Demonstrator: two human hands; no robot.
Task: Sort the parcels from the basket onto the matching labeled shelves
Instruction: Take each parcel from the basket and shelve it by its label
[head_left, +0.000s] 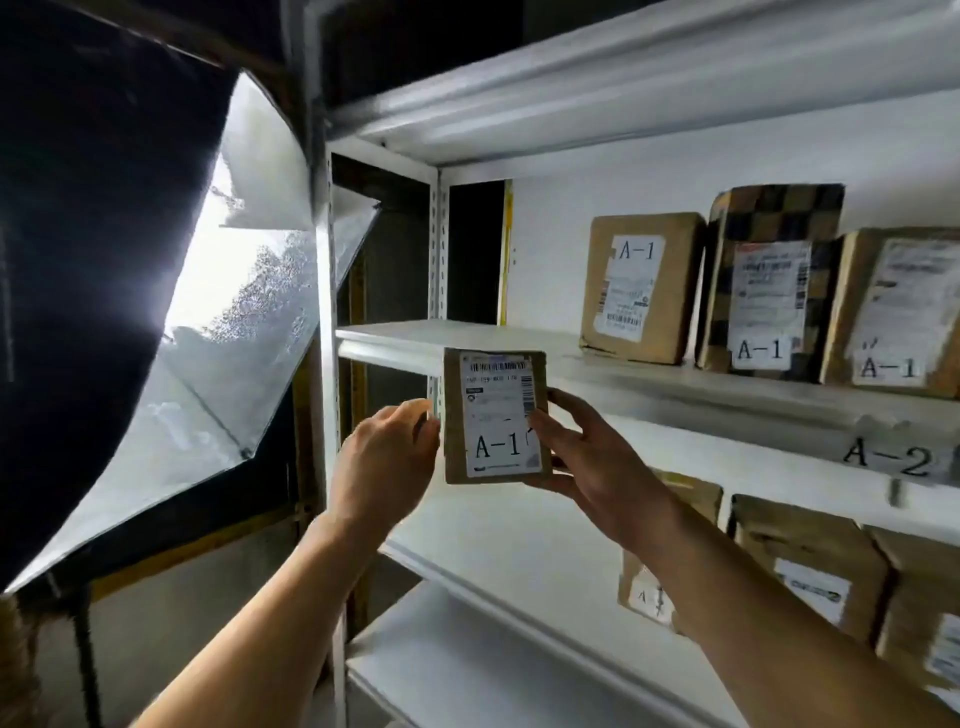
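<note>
Head view showed both hands pinching an A-1 parcel (496, 415) upright at frame centre, left hand (387, 457) on one edge, right hand (587, 457) on the other. Best would be lifting it onto the shelf (467, 335) beside the A-1 boxes (641, 288) at right, label outward.

Two bare forearms are seen, no sleeves reaching the wrists, and the left hand (387, 457) and right hand (592, 467) are ungloved.
</note>
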